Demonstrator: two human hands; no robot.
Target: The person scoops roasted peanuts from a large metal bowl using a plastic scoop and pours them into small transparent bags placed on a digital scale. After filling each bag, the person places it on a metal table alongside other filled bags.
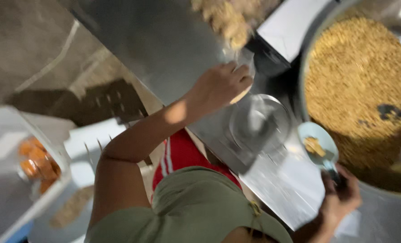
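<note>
Up close, the left hand (220, 85) is curled shut around something small and pale, perhaps the edge of a clear bag, though blur makes it hard to say. The right hand (342, 198) grips the handle of a light blue scoop (318, 144), which carries only a small lump of the yellowish crumbly snack mix. The scoop hovers just beside the rim of a large round metal pan (306, 58), between it and a round metal scale dish (259, 123) on the steel table (164, 49). The pan is nearly full, so most of the mix is not yet portioned; the dish looks bare. Farther off at the left, a tub (52, 193) holds orange pieces, well apart from both hands.
</note>
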